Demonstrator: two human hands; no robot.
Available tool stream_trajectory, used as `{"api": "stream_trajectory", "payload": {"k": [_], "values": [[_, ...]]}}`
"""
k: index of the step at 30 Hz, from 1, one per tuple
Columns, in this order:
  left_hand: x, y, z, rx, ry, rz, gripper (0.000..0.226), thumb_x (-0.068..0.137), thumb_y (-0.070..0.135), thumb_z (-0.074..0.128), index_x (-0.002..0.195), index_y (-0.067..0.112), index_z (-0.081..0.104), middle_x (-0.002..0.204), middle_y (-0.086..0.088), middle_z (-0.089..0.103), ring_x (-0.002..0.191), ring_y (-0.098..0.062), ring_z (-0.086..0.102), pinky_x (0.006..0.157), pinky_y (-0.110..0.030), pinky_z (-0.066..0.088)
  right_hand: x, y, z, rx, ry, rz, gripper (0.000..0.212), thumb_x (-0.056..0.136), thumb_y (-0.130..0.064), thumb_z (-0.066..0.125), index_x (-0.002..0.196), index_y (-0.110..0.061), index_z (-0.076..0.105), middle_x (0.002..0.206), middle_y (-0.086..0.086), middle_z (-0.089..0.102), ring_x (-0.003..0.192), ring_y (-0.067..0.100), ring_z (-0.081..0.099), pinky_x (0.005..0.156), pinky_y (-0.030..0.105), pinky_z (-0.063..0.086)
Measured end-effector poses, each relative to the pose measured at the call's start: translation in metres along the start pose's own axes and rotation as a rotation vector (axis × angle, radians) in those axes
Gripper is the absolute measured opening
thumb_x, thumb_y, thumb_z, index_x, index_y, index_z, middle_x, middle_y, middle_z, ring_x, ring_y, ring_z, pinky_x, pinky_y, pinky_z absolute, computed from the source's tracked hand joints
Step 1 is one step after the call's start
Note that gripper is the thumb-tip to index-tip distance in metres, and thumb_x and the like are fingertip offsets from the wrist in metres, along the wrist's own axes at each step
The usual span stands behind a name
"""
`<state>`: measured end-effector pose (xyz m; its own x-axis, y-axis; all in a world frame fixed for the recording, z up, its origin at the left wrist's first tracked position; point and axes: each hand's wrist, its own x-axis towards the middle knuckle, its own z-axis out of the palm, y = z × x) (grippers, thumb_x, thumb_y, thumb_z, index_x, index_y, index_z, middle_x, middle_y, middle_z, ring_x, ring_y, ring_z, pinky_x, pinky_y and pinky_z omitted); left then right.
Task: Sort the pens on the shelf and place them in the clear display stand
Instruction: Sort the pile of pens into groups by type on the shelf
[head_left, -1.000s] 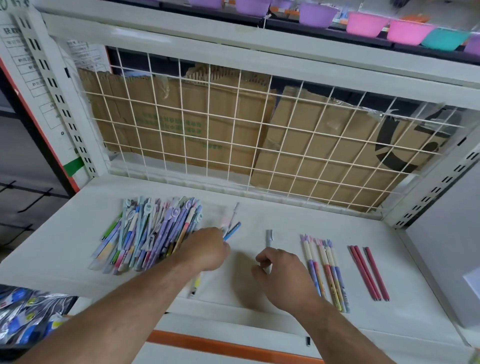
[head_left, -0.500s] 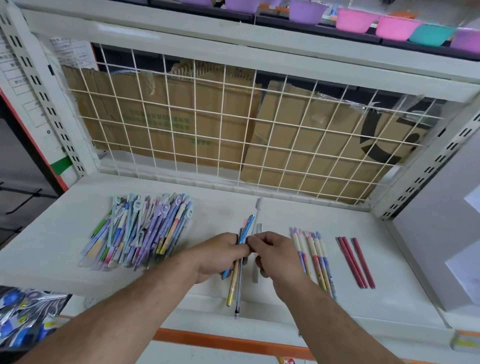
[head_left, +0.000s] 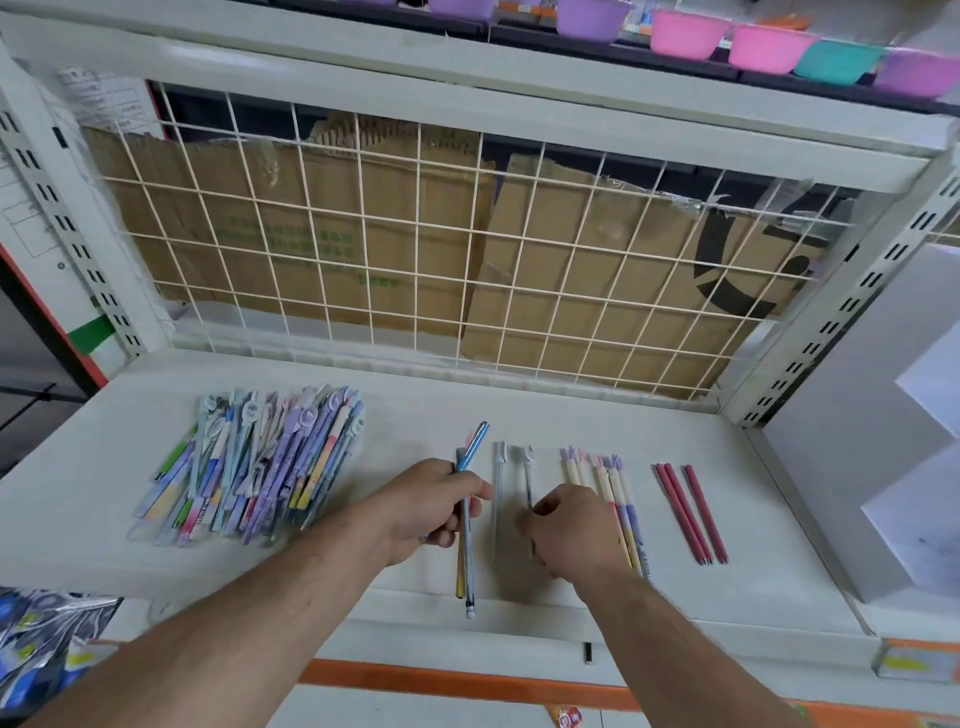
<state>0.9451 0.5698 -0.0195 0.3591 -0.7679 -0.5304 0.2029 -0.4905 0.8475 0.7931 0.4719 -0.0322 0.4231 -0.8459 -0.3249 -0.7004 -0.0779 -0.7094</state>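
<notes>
Nearest me, the orange strip (head_left: 415, 680) runs along the shelf's front edge, with shiny packets (head_left: 36, 639) at the bottom left. Both forearms reach up from the bottom of my view onto the shelf (head_left: 78, 493).

Left hand (head_left: 431, 506): fingers wrapped tight around a bunch of pens (head_left: 469, 561). It hangs past the shelf's front lip, and a blue pen (head_left: 474, 444) pokes out above the knuckles. I can't count exactly how many are in that fist.

Right hand (head_left: 571, 535), knuckles up: fingers curled down and pinching the lower end of a clear pen (head_left: 528, 478), which lies flat on the shelf pointing away from me. Just to its left, between the two hands, is a neighbouring clear pen (head_left: 498, 488), parallel and untouched.

Moving right, a row of cream-and-purple pens (head_left: 618, 488) sits just beside the right hand, then three red pens (head_left: 691, 512) sit apart from them, all lined up the same way. At the far right there's a pale stepped unit (head_left: 857, 467) (I can't tell whether that's the display stand).

Over on the left, well apart from the sorted rows, is the unsorted pile of pens (head_left: 260, 467), fanned and overlapping.

Further back, the white wire grid (head_left: 415, 249) has flattened cardboard (head_left: 337, 234) behind it. On the shelf above is a line of purple, pink and teal bowls (head_left: 763, 49).
</notes>
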Motion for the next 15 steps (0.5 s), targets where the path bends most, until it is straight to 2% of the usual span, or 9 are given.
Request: {"api": "stream_trajectory", "payload": {"k": [3,5,8,11,15], "values": [[-0.001,0.001,0.002,-0.013,-0.004,0.016,0.03,0.092,0.017,0.061,0.109,-0.007,0.064,0.072,-0.003,0.06,0.052,-0.014,0.039,0.048,-0.024,0.034,-0.002,-0.001,0.001,-0.015,-0.011,-0.037,0.008,0.084,-0.021,0.067,0.086,-0.013,0.067,0.072,0.002,0.071,0.062,0.015,0.063,0.058,0.028,0.052],[-0.002,0.002,0.004,-0.04,-0.014,0.039,0.028,0.097,0.015,0.056,0.111,-0.007,0.064,0.071,-0.003,0.062,0.054,-0.014,0.042,0.049,-0.024,0.035,-0.007,-0.003,0.001,-0.006,-0.007,-0.07,0.01,0.087,-0.025,0.067,0.086,-0.015,0.068,0.073,-0.001,0.07,0.064,0.013,0.062,0.057,0.025,0.048],[-0.003,0.002,0.005,-0.092,-0.03,0.076,0.023,0.102,0.015,0.048,0.107,0.001,0.066,0.073,-0.003,0.064,0.058,-0.013,0.05,0.051,-0.024,0.035,-0.018,-0.009,0.002,0.148,-0.146,-0.078,0.021,0.093,-0.028,0.064,0.089,-0.008,0.068,0.07,0.001,0.073,0.054,0.013,0.058,0.048,0.024,0.042],[-0.002,0.002,0.008,-0.156,-0.016,0.101,0.022,0.103,0.016,0.048,0.108,0.002,0.065,0.073,-0.004,0.065,0.056,-0.012,0.054,0.048,-0.024,0.032,-0.027,-0.013,0.001,0.335,-0.292,-0.037,0.023,0.096,-0.025,0.062,0.096,-0.003,0.067,0.074,0.006,0.075,0.053,0.018,0.057,0.044,0.025,0.037],[-0.002,0.004,0.013,-0.169,-0.009,0.119,0.019,0.102,0.019,0.051,0.106,0.007,0.066,0.079,-0.005,0.071,0.064,-0.014,0.056,0.048,-0.023,0.03,-0.034,-0.014,-0.003,0.439,-0.335,-0.08,0.02,0.091,-0.015,0.07,0.1,0.002,0.064,0.068,0.008,0.067,0.054,0.021,0.057,0.043,0.027,0.036]]}}
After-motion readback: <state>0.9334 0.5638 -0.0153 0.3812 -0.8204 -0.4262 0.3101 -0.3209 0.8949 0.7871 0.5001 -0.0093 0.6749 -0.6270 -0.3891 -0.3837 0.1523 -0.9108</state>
